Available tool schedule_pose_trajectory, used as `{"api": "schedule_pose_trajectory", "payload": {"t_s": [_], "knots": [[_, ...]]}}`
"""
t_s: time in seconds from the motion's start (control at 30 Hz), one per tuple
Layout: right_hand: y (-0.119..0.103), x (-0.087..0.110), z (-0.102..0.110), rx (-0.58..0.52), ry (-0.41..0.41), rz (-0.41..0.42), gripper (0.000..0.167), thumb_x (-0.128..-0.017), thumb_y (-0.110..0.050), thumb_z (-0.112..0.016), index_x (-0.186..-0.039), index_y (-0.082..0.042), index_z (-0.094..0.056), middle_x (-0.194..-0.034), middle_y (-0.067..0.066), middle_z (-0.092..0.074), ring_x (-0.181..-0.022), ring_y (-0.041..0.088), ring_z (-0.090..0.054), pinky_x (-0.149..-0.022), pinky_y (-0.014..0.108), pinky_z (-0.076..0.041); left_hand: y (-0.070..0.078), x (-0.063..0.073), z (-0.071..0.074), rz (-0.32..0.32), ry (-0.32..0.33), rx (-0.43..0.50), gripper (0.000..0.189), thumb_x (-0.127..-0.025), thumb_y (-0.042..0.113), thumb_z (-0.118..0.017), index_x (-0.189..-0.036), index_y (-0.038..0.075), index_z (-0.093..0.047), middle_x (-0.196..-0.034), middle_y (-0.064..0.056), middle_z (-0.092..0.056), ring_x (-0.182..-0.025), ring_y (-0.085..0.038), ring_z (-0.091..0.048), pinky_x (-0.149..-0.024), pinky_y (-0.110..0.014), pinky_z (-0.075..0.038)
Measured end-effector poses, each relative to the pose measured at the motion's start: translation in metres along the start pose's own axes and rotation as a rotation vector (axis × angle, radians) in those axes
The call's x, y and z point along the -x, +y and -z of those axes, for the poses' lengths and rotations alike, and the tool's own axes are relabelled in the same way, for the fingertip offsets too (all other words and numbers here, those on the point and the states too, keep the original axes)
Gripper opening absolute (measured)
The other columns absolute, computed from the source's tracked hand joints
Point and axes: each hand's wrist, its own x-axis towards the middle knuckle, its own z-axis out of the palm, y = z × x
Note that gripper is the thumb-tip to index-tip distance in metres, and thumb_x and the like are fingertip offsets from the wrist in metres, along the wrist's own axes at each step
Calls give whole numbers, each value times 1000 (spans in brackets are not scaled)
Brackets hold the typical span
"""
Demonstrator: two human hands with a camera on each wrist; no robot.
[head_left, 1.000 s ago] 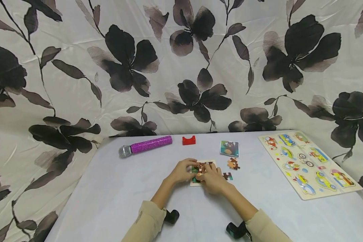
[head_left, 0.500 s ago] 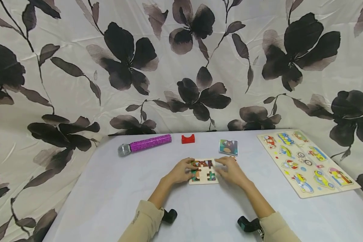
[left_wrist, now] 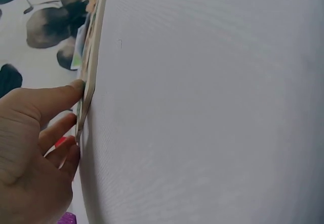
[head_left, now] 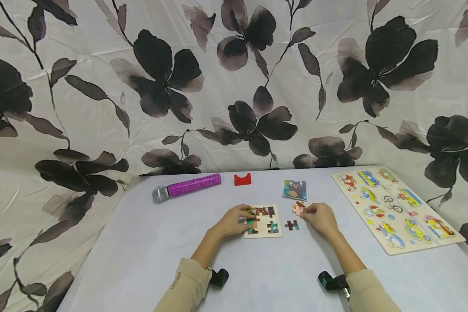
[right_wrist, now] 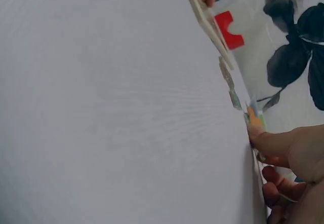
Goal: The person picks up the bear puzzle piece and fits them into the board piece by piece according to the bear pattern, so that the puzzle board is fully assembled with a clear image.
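A small wooden jigsaw board (head_left: 263,236) lies on the white table, with several bear-picture pieces fitted in it and bare wood in the middle. My left hand (head_left: 233,221) holds the board by its left side, and the left wrist view shows the thumb against the edge of the board (left_wrist: 96,46). To the right of the board, my right hand (head_left: 323,218) pinches an orange-brown puzzle piece (head_left: 298,208) at the table surface. Its fingertips are partly hidden in the right wrist view. A second, dark puzzle piece (head_left: 292,225) lies loose between the board and that hand.
A bear picture card (head_left: 295,190) lies behind the pieces. Farther back are a red notched block (head_left: 242,179) and a purple glitter microphone (head_left: 191,186). A large vehicle puzzle board (head_left: 398,212) occupies the right side. A floral cloth (head_left: 203,108) hangs behind the table.
My right hand has left the jigsaw board and moved right to the orange-brown piece, which it now pinches. A green piece now shows at the board's lower right. My left hand stays at the board.
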Motion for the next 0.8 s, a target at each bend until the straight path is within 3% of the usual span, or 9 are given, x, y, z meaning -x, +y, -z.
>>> {"api": "schedule_pose_trajectory", "payload": {"t_s": [0.13,0.23,0.4,0.5,0.6,0.8], "knots": [[5,-3,12,-166,-27,-24,16,-78,-11,-73,-76,2,-65,-69,9,-66,-65,19,-60,-60,32,-46,-1,-1,0,14,0,-9,31,-84,12,-66,-114,2,-67,-137,-18,-47,-130,-39,-38,-106,-55,-29],[9,-5,24,-387,-100,-26,18,-82,-13,-70,-83,3,-63,-68,1,-65,-62,9,-57,-53,23,-44,0,0,0,16,1,5,31,-84,12,-66,-114,2,-67,-137,-17,-47,-130,-39,-38,-106,-55,-29],[0,-10,35,-726,-145,-121,37,-90,-18,-63,-113,10,-54,-91,-3,-60,-83,9,-59,-70,23,-53,0,0,0,19,7,38,31,-84,11,-67,-114,2,-67,-137,-17,-47,-130,-39,-37,-107,-55,-28],[-10,-12,38,-895,-133,-177,25,-93,-15,-59,-109,4,-57,-95,-4,-56,-90,8,-59,-79,22,-52,-1,0,0,23,5,43,31,-84,11,-67,-114,2,-67,-137,-18,-47,-131,-39,-37,-107,-55,-28],[-19,-14,39,-1025,-132,-184,8,-94,-10,-56,-97,-4,-61,-94,-3,-57,-89,7,-61,-81,21,-52,-2,-1,-1,23,4,39,31,-84,11,-67,-114,2,-67,-137,-17,-47,-131,-39,-37,-107,-54,-28],[-25,-20,30,-1177,-123,-153,11,-94,-1,-53,-97,-9,-60,-89,1,-63,-83,10,-66,-80,21,-52,-2,-1,-1,33,6,46,32,-84,11,-67,-114,2,-67,-138,-17,-46,-132,-38,-35,-107,-54,-28]]}}
